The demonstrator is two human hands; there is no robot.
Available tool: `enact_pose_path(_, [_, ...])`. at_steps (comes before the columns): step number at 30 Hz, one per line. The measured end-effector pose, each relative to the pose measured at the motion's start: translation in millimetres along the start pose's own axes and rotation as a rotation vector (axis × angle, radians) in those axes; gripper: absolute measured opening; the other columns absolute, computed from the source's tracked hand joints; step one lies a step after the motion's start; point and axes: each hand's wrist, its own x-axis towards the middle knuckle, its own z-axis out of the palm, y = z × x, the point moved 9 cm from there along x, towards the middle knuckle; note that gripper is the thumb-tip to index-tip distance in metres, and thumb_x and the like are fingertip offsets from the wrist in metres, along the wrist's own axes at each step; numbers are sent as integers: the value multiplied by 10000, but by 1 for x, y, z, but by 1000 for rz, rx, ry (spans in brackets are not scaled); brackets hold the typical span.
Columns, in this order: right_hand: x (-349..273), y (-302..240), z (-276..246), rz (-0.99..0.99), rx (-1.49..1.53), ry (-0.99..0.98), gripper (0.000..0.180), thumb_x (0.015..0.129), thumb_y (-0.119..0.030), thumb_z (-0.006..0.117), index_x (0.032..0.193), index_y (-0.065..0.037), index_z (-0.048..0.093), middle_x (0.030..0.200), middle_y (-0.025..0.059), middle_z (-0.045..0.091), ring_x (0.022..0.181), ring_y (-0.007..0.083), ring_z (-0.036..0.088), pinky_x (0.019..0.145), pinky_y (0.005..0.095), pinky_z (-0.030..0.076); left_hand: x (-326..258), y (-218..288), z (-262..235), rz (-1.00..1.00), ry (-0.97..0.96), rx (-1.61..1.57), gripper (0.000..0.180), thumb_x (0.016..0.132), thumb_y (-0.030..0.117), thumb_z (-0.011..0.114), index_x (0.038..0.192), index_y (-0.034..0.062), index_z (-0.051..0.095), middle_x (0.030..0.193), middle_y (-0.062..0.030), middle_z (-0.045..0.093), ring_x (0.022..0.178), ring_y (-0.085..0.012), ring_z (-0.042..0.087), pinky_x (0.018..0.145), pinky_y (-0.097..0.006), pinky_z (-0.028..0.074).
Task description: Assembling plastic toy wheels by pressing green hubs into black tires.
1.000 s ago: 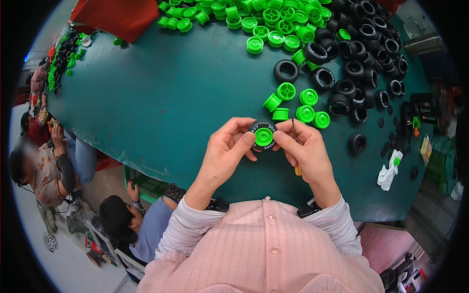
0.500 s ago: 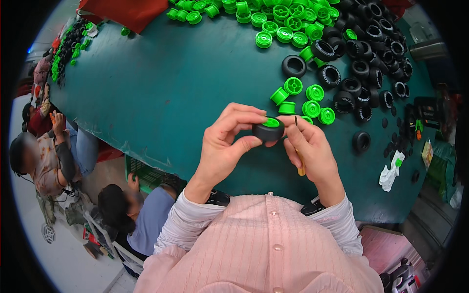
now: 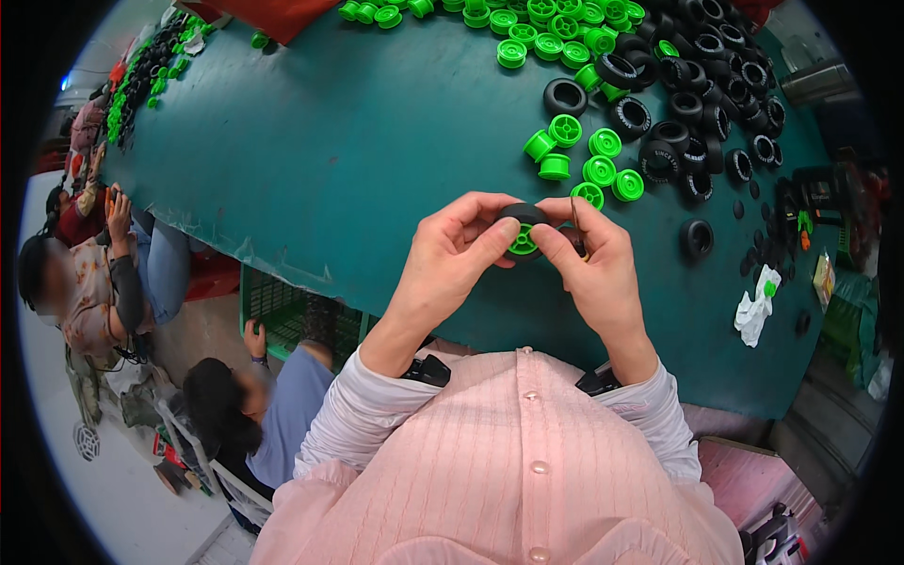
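Both of my hands hold one small toy wheel (image 3: 521,231), a black rubber tyre around a green plastic hub, above the near part of the teal table (image 3: 330,160). My left hand (image 3: 452,259) pinches it from the left with thumb on the hub. My right hand (image 3: 593,268) grips it from the right. A thin brownish stick shows between the fingers of my right hand. Just beyond the hands lies a small cluster of loose green hubs (image 3: 589,160).
A heap of black tyres (image 3: 697,85) covers the far right of the table, with more green hubs (image 3: 537,24) along the far edge. A white rag (image 3: 756,306) lies at the right. Other people (image 3: 94,273) sit low at the left, beside a green crate (image 3: 282,315).
The wheel has turned in my hands from hub facing up to held more edge-on, and both hands have shifted a little nearer to me.
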Motion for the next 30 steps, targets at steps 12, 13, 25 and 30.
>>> enact_pose_path(12, [-19, -8, 1, -305, -287, 84, 140, 912, -90, 680, 981, 27, 647, 772, 46, 643, 605, 89, 520, 554, 260, 405, -13, -13, 6, 14, 20, 157, 248, 966, 172, 686, 1120, -14, 636, 927, -24, 676, 832, -70, 635, 716, -236, 545])
enact_pose_path(13, [-19, -11, 3, -315, -261, 89, 146, 912, -97, 683, 978, 28, 647, 780, 42, 653, 606, 82, 519, 553, 260, 406, -14, -12, 6, 40, 42, 134, 235, 975, 165, 671, 1122, -17, 644, 943, -25, 678, 843, -79, 637, 719, -244, 549])
enact_pose_path(25, [-21, 8, -2, -39, -39, -7, 169, 919, -118, 693, 990, 28, 650, 804, 22, 653, 624, 38, 521, 545, 224, 404, -18, -19, 7, -8, 9, 2, 273, 994, 185, 647, 1166, -27, 639, 1029, -60, 679, 886, -114, 647, 729, -272, 583])
enact_pose_path(30, [-19, 3, -2, -94, -39, 24, 186, 911, -126, 707, 1001, 27, 652, 800, 14, 644, 636, 38, 516, 552, 227, 409, -12, -18, 6, 37, 5, 122, 294, 995, 202, 650, 1182, -25, 638, 1047, -64, 680, 908, -117, 646, 718, -271, 581])
